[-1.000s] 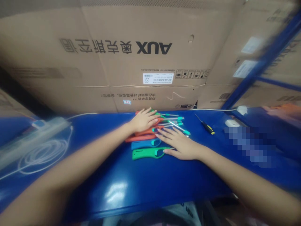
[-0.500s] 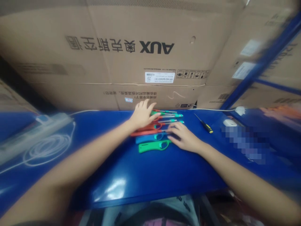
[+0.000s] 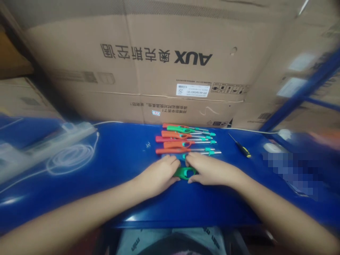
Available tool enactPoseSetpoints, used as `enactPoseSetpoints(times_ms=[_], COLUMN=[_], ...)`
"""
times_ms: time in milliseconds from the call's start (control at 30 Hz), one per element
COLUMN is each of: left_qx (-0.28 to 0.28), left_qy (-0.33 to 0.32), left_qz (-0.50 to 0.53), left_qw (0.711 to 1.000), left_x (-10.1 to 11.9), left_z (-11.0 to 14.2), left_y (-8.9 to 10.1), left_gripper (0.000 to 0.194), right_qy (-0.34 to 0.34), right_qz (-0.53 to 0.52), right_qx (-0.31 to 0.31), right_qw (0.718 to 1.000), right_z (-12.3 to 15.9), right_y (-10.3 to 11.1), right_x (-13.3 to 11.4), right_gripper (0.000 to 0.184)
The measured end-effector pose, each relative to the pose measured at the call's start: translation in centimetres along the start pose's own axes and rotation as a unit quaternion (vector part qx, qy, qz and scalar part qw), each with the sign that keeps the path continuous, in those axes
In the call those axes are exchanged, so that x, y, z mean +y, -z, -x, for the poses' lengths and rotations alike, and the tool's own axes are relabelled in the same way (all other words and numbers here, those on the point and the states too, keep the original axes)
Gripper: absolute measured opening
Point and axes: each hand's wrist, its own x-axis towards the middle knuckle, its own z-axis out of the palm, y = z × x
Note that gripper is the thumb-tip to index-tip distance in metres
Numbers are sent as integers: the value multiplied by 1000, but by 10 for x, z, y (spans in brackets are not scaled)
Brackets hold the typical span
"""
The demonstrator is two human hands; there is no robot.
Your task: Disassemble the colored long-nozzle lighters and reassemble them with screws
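A green long-nose lighter (image 3: 181,173) lies nearest me, gripped by both hands. My left hand (image 3: 159,173) is closed round its handle end. My right hand (image 3: 208,168) is closed near its trigger loop and covers the nozzle. Just beyond, a blue lighter (image 3: 183,156) is partly hidden behind my fingers. Farther back lie several more lighters side by side, handles to the left and metal nozzles to the right: an orange lighter (image 3: 174,145), a red lighter (image 3: 161,139) and another green lighter (image 3: 178,129) among them.
A black and yellow screwdriver (image 3: 242,150) rests on the blue tabletop (image 3: 127,156) to the right. At left are a white power strip (image 3: 53,148) and a coiled white cable (image 3: 71,156). A large cardboard box (image 3: 148,78) stands along the back edge.
My left hand has come from the far lighters down toward me, onto the near green lighter. My right hand has also moved nearer and closed on it. The camera view has shifted left.
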Motion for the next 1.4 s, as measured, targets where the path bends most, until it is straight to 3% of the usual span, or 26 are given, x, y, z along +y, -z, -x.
enactPoseSetpoints(times_ms=[167, 367, 500, 767, 933, 1100, 1200, 1400], left_qx=[1, -46, -46, -15, 15, 58, 78, 107], left_qy=[15, 1, -2, -21, -53, -13, 8, 37], left_qz=[-21, -49, -36, 70, 143, 195, 205, 248], left_qw=[1000, 998, 998, 997, 988, 979, 976, 962], left_x=[7, 12, 12, -1, -14, -19, -22, -21], left_z=[4, 4, 4, 2, -5, -6, -8, -9], left_y=[1, 2, 0, -5, -11, -7, -7, -5], left_gripper=[15, 13, 13, 19, 18, 12, 19, 23], right_qy=[-22, -30, -59, -29, -32, -26, -40, -6], right_qz=[-1, -20, -28, -49, -153, -283, -336, -314], right_qx=[36, 7, 18, 64, 66, 130, 122, 112], right_qw=[999, 999, 998, 996, 986, 950, 933, 943], right_z=[9, 13, 13, 10, 3, -2, -6, -10], right_y=[-12, -12, -16, -19, -16, -9, -7, -12], right_x=[-8, -7, -8, -11, 2, 25, 34, 37], right_gripper=[31, 29, 30, 22, 26, 13, 15, 11])
